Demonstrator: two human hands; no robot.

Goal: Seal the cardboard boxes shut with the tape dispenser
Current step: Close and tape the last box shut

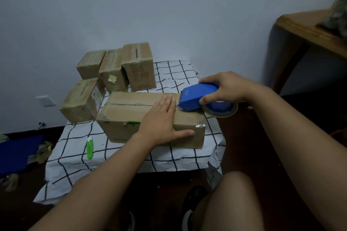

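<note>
A long cardboard box [129, 116] lies on the low table with its top flaps closed along a dark centre seam. My left hand [161, 120] presses flat on the box top, fingers straight, thumb down the front face. My right hand [225, 88] grips the blue tape dispenser [197, 97], whose front edge touches the right end of the box top by the seam. The tape roll [221, 108] hangs off the box's right side. Several smaller cardboard boxes [139, 67] stand behind and to the left.
A white cloth with a black grid [174, 154] covers the low table. A green utility knife [89, 148] lies near its front left. A wooden desk [308, 30] stands at the right, a blue mat [16, 154] on the floor at the left.
</note>
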